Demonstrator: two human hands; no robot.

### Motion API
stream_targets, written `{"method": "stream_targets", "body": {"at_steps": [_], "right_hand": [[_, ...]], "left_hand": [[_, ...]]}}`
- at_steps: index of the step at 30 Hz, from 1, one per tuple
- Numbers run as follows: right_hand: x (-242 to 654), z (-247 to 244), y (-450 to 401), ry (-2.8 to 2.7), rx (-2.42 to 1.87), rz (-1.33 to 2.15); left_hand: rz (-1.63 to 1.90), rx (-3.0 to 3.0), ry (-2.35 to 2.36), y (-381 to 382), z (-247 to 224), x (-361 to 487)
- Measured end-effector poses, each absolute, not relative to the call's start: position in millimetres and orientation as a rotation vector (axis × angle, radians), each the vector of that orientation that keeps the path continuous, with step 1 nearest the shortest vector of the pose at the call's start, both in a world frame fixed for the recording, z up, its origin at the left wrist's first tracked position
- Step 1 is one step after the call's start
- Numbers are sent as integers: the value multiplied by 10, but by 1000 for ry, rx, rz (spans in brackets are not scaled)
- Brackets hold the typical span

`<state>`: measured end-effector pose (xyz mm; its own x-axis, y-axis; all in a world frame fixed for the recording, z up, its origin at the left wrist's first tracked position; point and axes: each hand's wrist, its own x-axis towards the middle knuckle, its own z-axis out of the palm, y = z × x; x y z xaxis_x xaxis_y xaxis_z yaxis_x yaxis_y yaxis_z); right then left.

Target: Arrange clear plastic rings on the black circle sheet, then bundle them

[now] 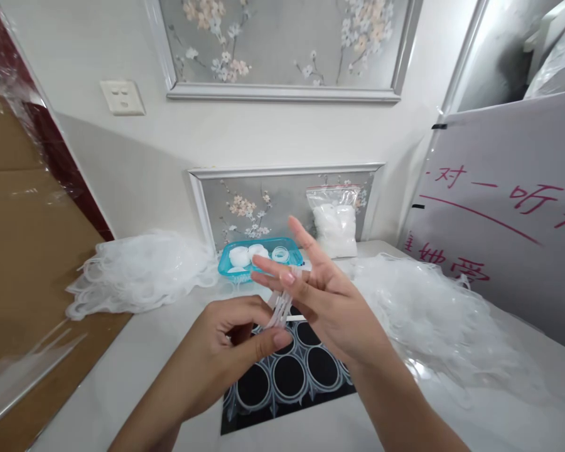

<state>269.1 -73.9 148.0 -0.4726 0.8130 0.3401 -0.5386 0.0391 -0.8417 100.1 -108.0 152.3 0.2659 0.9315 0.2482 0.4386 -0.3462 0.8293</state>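
Note:
A small stack of thin, translucent white plastic pieces (281, 309) is held between my two hands, seen nearly edge-on, so I cannot tell their full shape. My left hand (235, 336) grips its lower end between thumb and curled fingers. At the upper end, my right hand (327, 298) has its thumb against the stack, while the index finger points up and the other fingers stretch to the left. Beneath both hands lies a black mat (289, 376) printed with grey-rimmed circles; the hands cover its upper part.
A blue plastic basket (223, 263) holding white round pieces and clear rings stands behind the hands. A zip bag (338, 229) of white material leans on the wall. Heaps of translucent plastic lie left (144, 273) and right (433, 314). A whiteboard (508, 213) with red writing stands right, cardboard (23, 251) left.

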Motion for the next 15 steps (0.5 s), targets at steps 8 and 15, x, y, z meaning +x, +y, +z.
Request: {"method": "stream_targets", "body": {"at_steps": [8, 15], "right_hand": [[2805, 1513, -690, -1205, -242, 1715], [2769, 1520, -743, -1221, -213, 1761]], "left_hand": [[964, 1683, 1142, -1038, 1471, 961], [993, 1687, 1092, -1017, 1522, 1017]]}}
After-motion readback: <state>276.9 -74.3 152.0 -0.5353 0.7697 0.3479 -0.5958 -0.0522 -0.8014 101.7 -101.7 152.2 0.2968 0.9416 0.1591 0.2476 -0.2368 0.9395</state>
